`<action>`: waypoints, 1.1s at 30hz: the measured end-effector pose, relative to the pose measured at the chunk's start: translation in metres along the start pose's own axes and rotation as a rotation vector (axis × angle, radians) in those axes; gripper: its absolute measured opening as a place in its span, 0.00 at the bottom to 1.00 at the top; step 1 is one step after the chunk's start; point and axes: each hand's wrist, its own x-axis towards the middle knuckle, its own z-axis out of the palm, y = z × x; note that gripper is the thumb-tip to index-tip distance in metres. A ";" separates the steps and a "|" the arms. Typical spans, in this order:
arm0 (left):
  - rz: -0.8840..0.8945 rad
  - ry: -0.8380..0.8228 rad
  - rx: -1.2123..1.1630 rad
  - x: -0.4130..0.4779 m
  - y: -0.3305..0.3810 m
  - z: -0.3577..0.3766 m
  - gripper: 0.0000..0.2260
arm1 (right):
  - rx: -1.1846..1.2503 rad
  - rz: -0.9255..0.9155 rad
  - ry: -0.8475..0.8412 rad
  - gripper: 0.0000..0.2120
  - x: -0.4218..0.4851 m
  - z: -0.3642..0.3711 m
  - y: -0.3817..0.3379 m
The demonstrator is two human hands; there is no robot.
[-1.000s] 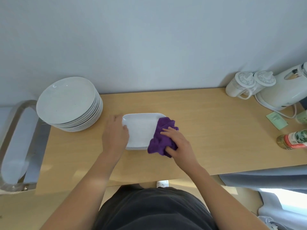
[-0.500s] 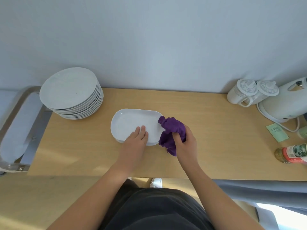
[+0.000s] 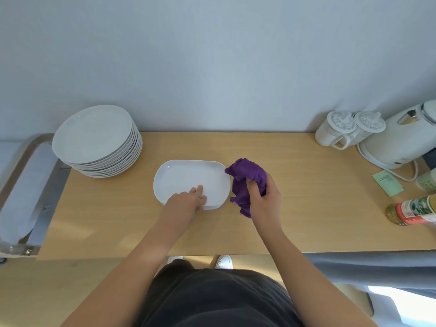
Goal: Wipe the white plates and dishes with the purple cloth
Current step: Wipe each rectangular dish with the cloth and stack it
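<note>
Left hand [image 3: 186, 201]: fingers [image 3: 199, 190] extended and laid flat across the near rim of the white oblong dish [image 3: 188, 175], tips resting on its floor. Whether the thumb hooks under the rim cannot be told.

Right hand [image 3: 265, 201]: fingers curled around the bunched purple cloth [image 3: 245, 178], gripping it. The cloth bulges beyond the fingertips and hangs below the palm. It sits just off the dish's right-hand edge, touching or nearly touching the rim.

Dish position: flat on the table [image 3: 306, 208], directly under the left fingertips and just left of the right fingers. A stack of round white plates [image 3: 94, 135] stands well beyond and to the left of the left fingers.

Handling, as judged: the dish looks like glazed ceramic, so stiff, fairly heavy, slick and liable to chip. It is best steadied by pressing on the rim, or lifted by pinching a long edge. The cloth is soft, light and limp, and any bunched handful holds it.

Containers: the dish shows nothing in it. Far to the right of the right fingers stand two lidded white cups [image 3: 337, 131] and a white kettle [image 3: 401, 140], all closed with contents hidden. A red-labelled bottle [image 3: 410, 212] lies on its side holding something yellowish.
</note>
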 end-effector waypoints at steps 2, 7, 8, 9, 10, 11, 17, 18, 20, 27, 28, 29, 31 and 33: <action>0.026 -0.030 0.038 0.002 -0.002 -0.003 0.22 | -0.010 -0.010 0.008 0.09 -0.001 0.005 -0.001; 0.082 -0.083 0.134 -0.004 -0.003 -0.017 0.27 | -0.010 -0.009 0.031 0.11 -0.007 0.016 -0.007; 0.087 -0.072 0.134 -0.006 0.000 -0.020 0.27 | -0.015 -0.009 0.041 0.11 -0.007 0.018 -0.007; 0.086 -0.053 0.130 -0.009 0.003 -0.023 0.26 | -0.016 -0.006 0.048 0.10 -0.008 0.020 -0.006; 0.083 -0.023 0.131 -0.013 0.005 -0.024 0.25 | -0.013 -0.002 0.053 0.10 -0.009 0.021 -0.006; 0.081 0.019 0.134 -0.016 0.008 -0.021 0.23 | -0.009 0.002 0.061 0.10 -0.010 0.023 -0.006; 0.171 0.263 0.124 -0.016 0.000 0.008 0.15 | 0.005 0.050 0.095 0.12 -0.013 0.030 -0.003; 0.177 0.279 0.116 -0.015 -0.002 0.009 0.14 | -0.001 0.055 0.093 0.12 -0.014 0.030 -0.002; 0.192 0.277 0.054 -0.012 -0.007 0.006 0.12 | -0.006 0.061 0.094 0.12 -0.016 0.030 -0.002; 0.256 0.195 -0.027 -0.007 -0.024 -0.004 0.19 | 0.013 0.038 0.146 0.12 -0.018 0.031 -0.003; 0.260 0.167 0.015 -0.008 -0.023 -0.005 0.22 | 0.011 0.042 0.149 0.12 -0.018 0.031 -0.002; 0.270 0.135 0.049 -0.008 -0.021 -0.007 0.25 | 0.006 0.051 0.149 0.12 -0.018 0.032 -0.001; 0.285 0.124 0.131 -0.010 -0.019 -0.006 0.25 | -0.001 0.069 0.141 0.13 -0.019 0.034 -0.001; 0.340 0.221 0.191 -0.014 -0.018 -0.005 0.21 | -0.001 0.071 0.137 0.12 -0.020 0.035 0.000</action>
